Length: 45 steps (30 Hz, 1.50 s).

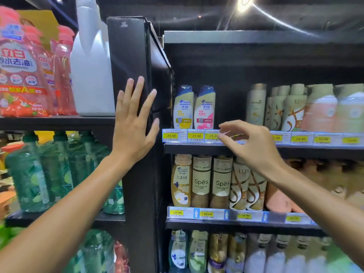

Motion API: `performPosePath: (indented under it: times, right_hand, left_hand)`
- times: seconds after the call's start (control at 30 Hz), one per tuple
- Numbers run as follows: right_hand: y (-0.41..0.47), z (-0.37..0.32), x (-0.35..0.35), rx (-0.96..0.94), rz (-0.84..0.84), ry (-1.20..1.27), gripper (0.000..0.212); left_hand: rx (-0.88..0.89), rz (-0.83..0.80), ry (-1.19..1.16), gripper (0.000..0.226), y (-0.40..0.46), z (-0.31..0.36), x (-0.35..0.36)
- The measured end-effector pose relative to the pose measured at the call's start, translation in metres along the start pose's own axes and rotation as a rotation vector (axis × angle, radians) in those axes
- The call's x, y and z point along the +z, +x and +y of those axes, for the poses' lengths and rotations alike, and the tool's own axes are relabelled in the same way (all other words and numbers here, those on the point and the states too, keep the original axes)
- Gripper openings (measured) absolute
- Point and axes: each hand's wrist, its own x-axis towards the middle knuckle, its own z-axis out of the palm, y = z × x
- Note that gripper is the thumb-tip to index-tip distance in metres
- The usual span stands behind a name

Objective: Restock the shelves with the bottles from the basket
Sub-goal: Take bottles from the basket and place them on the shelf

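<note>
Head view: two white shampoo bottles with blue caps (194, 107) stand upright at the left end of the black upper shelf (197, 149), a bare gap just right of them before the cream and gold bottles (279, 107). No basket in view. Right hand (250, 142) empty, fingers loosely curled, thumb and forefinger near the yellow price-tag strip (195, 135) below that gap, probably checking the slot. Left hand (134, 123) open, palm flat against the black upright post (130, 66), seemingly for balance. Neither hand holds a bottle.
</note>
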Motion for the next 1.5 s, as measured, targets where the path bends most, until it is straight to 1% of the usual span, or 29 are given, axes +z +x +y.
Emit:
performPosePath:
  times: [0.07, 0.17, 0.23, 0.33, 0.4, 0.5, 0.57, 0.63, 0.7, 0.8, 0.87, 0.97, 1.03, 1.13, 1.23, 1.3, 1.4, 1.5]
  right_hand:
    - [-0.033, 0.003, 0.004, -0.009, -0.056, -0.002, 0.02]
    - [-0.088, 0.012, 0.017, -0.028, -0.168, -0.122, 0.027]
    - [-0.127, 0.022, 0.03, -0.016, -0.262, -0.191, 0.031]
    - [-0.191, 0.039, 0.053, 0.08, -0.427, -0.21, 0.038]
    - [-0.241, 0.052, 0.068, 0.132, -0.519, -0.196, 0.038]
    - [-0.321, 0.07, 0.083, 0.277, -0.673, -0.219, 0.037]
    - [-0.373, 0.08, 0.086, 0.401, -0.76, -0.213, 0.041]
    - [-0.42, 0.086, 0.081, 0.52, -0.877, -0.208, 0.046]
    - [-0.461, 0.091, 0.071, 0.602, -0.989, -0.224, 0.044]
    - [-0.517, 0.106, 0.057, 0.72, -1.111, -0.226, 0.044]
    - [-0.545, 0.119, 0.05, 0.794, -1.19, -0.209, 0.046]
    - [-0.577, 0.137, 0.04, 0.88, -1.253, -0.181, 0.045]
    - [-0.596, 0.154, 0.039, 0.914, -1.298, -0.13, 0.044]
    - [-0.631, 0.183, 0.05, 0.955, -1.412, -0.086, 0.042]
    - [-0.68, 0.21, 0.07, 1.009, -1.488, -0.071, 0.043]
    - [-0.714, 0.225, 0.088, 1.039, -1.519, -0.08, 0.044]
    - [-0.772, 0.246, 0.119, 1.068, -1.553, -0.071, 0.047]
    - [-0.837, 0.266, 0.152, 1.119, -1.541, -0.052, 0.047]
  left_hand:
    - [0.049, -0.032, -0.054, 0.064, -0.026, 0.009, -0.003]
    - [0.082, -0.089, -0.179, 0.055, -0.083, 0.029, -0.005]
    - [0.091, -0.178, -0.249, 0.048, -0.133, 0.047, -0.002]
    - [0.141, -0.37, -0.348, 0.039, -0.217, 0.078, 0.009]
    - [0.166, -0.533, -0.431, 0.035, -0.279, 0.099, 0.018]
    - [0.124, -0.793, -0.506, 0.04, -0.37, 0.129, 0.028]
    - [0.083, -0.963, -0.52, 0.045, -0.425, 0.146, 0.031]
    - [0.043, -1.119, -0.533, 0.045, -0.475, 0.161, 0.028]
    - [0.022, -1.234, -0.562, 0.041, -0.517, 0.177, 0.017]
    - [0.009, -1.353, -0.549, 0.037, -0.567, 0.202, -0.003]
    - [-0.065, -1.464, -0.548, 0.031, -0.592, 0.218, -0.014]
    - [-0.207, -1.66, -0.489, 0.037, -0.618, 0.243, -0.022]
    - [-0.313, -1.762, -0.466, 0.043, -0.633, 0.263, -0.024]
    - [-0.454, -1.887, -0.436, 0.046, -0.666, 0.292, -0.023]
    - [-0.568, -1.966, -0.424, 0.042, -0.714, 0.316, -0.007]
    - [-0.612, -2.009, -0.437, 0.039, -0.747, 0.333, 0.005]
    - [-0.69, -2.037, -0.427, 0.046, -0.808, 0.355, 0.029]
    - [-0.776, -2.07, -0.435, 0.049, -0.875, 0.372, 0.048]
